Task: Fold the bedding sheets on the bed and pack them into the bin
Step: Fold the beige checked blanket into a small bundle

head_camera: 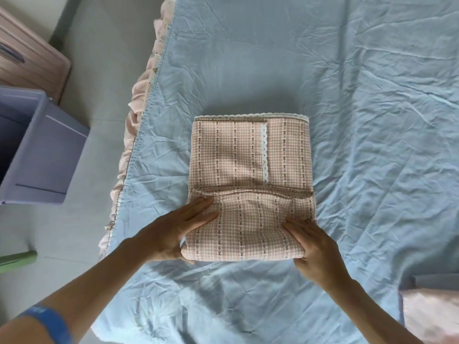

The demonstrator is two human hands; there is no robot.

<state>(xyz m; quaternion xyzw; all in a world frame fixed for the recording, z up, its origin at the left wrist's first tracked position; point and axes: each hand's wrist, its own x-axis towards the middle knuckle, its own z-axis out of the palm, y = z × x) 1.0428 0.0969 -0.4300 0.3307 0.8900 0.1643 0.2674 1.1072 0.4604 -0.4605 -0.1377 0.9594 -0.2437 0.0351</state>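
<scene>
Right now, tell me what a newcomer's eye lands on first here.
The folded pink checked sheet with white lace trim, in the middle of the pale blue bed sheet. The left hand and right hand hold its near corners. A lilac storage bin stands on the floor to the left of the bed.

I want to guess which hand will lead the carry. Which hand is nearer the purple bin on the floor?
Left. The left hand holds the folded checked sheet at its bin-side edge; the right hand holds the opposite corner, farther from the purple bin.
</scene>
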